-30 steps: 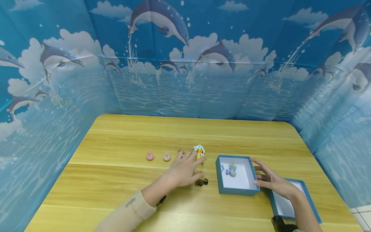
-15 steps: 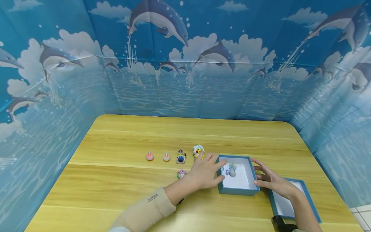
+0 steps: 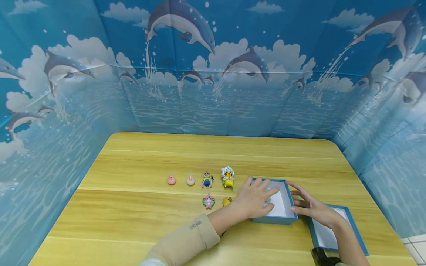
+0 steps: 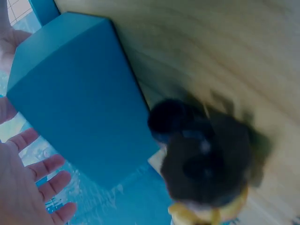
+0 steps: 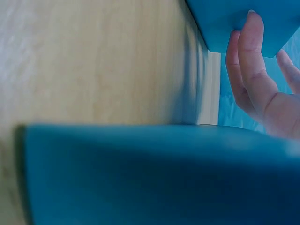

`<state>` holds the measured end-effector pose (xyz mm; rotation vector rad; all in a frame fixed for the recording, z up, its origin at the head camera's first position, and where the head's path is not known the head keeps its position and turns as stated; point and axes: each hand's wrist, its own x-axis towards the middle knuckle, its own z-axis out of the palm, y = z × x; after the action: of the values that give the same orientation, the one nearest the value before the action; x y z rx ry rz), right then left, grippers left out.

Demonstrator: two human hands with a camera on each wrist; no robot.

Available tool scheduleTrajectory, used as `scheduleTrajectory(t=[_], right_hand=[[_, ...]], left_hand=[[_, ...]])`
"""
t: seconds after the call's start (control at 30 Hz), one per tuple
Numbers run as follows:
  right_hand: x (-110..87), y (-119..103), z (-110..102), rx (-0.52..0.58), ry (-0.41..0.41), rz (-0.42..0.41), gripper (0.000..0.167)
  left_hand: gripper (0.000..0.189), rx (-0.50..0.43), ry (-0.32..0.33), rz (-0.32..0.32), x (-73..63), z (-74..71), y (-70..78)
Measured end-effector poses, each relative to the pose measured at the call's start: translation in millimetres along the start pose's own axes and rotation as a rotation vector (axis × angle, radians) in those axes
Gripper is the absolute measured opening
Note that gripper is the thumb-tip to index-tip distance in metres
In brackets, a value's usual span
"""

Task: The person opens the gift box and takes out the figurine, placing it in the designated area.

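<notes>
My left hand (image 3: 254,199) hovers over the left part of the blue box (image 3: 274,220) in the head view, fingers spread and nothing visibly held. It mostly covers the small figures inside; a grey bit shows between the fingers. My right hand (image 3: 311,207) touches the box's right wall from outside, fingertips against it in the right wrist view. Left of the box stand a yellow figure in a white hood (image 3: 228,177), a blue-and-grey figure (image 3: 207,180) and a pink figure (image 3: 208,201). A yellow figure (image 3: 227,201) is partly behind my left wrist.
A pink duck (image 3: 171,180) and a white duck (image 3: 190,180) stand farther left on the wooden table (image 3: 133,218). The blue box lid (image 3: 324,234) lies under my right forearm. A dolphin-print curtain (image 3: 199,103) surrounds the table's back and sides.
My left hand has moved right, from above the figures to over the box, uncovering the blue-and-grey and pink figures. My right hand has stayed at the box wall.
</notes>
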<state>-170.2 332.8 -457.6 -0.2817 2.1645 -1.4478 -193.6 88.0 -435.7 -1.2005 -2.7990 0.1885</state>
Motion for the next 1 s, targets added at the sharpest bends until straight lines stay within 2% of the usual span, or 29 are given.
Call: scheduleTrajectory(t=[0.3,0.6,1.0], right_hand=[[-0.4,1,0,-0.007,0.002,0.003,0.075],[-0.9,1,0,-0.01,0.0,0.017,0.074],[0.3,0,1,0.007,-0.008,0.005,0.075]], left_hand=[[0.05,0.084,-0.079,0.037,15.5,10.4,15.9],[0.053,0.102,-0.126,0.013,28.3,23.5,16.5],[0.057,0.209,-0.227,-0.034,34.3,23.6,20.3]])
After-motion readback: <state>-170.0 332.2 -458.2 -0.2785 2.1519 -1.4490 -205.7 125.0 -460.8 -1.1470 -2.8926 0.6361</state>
